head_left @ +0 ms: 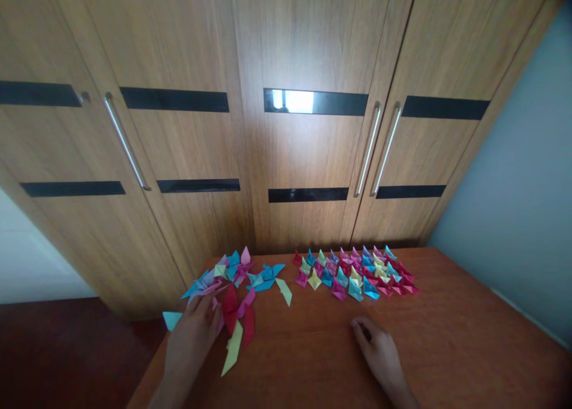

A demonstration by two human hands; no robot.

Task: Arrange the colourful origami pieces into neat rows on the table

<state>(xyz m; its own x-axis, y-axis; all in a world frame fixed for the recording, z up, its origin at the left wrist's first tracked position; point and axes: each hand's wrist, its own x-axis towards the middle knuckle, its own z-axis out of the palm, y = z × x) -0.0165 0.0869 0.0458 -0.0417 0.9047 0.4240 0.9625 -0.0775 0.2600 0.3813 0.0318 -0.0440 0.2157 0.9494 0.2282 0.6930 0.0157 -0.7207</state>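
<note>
Many papers around left grip

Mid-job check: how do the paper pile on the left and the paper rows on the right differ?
Layout: the pile is jumbled and overlapping; the rows are packed in order.
Shape: the pile's pieces look longer and flatter; those in the rows look compact, with tips up.
Contact: the left hand is at the pile; no hand touches the rows.
Shared: both are folded, multicoloured paper.
</note>
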